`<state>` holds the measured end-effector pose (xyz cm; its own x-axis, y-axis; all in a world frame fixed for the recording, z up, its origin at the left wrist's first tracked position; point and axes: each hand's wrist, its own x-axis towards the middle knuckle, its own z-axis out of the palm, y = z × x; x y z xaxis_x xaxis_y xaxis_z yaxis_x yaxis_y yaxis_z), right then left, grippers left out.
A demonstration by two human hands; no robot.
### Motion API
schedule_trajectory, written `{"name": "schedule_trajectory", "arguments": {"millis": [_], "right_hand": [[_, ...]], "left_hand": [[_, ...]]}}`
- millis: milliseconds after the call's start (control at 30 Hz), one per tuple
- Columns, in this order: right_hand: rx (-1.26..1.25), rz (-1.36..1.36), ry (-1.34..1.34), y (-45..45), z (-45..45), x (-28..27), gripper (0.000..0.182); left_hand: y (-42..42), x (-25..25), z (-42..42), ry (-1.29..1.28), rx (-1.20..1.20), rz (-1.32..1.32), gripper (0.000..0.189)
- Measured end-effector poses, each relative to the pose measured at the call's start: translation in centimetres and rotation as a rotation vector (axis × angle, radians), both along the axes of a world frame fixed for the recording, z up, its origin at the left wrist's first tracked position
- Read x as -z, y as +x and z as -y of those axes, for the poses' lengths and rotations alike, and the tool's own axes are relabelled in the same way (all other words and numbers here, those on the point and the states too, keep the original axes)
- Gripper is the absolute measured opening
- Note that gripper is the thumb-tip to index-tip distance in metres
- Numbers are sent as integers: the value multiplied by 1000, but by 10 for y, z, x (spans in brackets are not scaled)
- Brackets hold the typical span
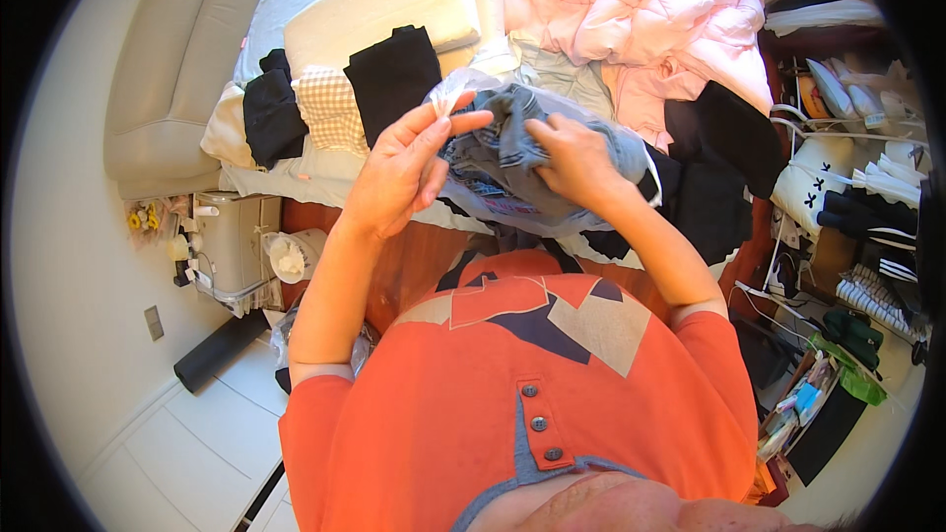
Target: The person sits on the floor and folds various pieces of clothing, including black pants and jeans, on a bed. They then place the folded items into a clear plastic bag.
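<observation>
My left hand [410, 162] pinches the white handle of a translucent plastic bag [528, 216] between thumb and fingers and holds it up. Blue-grey denim clothing [510, 125] fills the bag's mouth, and my right hand [573, 155] rests on it with curled fingers; whether it grips the cloth I cannot tell. The bag lies at the near edge of the bed. Left of it, on the bed, are a folded black garment [394, 81], a beige checked cloth [327, 103] and another dark folded garment [273, 118]. Black clothes [709, 185] are heaped to the bag's right.
A pink quilt [635, 0] and a cream foam pillow [384, 7] lie farther back on the bed. At the left stands a lidded beige bin [229, 244], with a black roll [220, 351] on the floor. Crowded shelves and a white rack [776, 266] line the right side.
</observation>
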<state>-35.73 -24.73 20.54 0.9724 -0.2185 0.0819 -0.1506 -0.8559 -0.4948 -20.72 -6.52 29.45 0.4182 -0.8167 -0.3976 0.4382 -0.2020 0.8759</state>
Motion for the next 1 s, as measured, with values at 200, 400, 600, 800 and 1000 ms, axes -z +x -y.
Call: {"name": "schedule_trajectory", "arguments": {"millis": [200, 400, 600, 800, 1000], "right_hand": [[19, -350, -216, 22, -14, 49, 20], [-355, -382, 28, 48, -58, 54, 28], [-1, 209, 297, 103, 13, 180, 29], [301, -198, 177, 31, 59, 211, 44], [911, -17, 187, -19, 14, 236, 66]], "left_hand": [[3, 3, -1, -96, -20, -58, 41], [1, 4, 0, -83, 50, -89, 45], [15, 9, 6, -71, 30, -71, 46], [33, 18, 2, -105, 15, -142, 46], [31, 17, 4, -90, -10, -116, 49]]}}
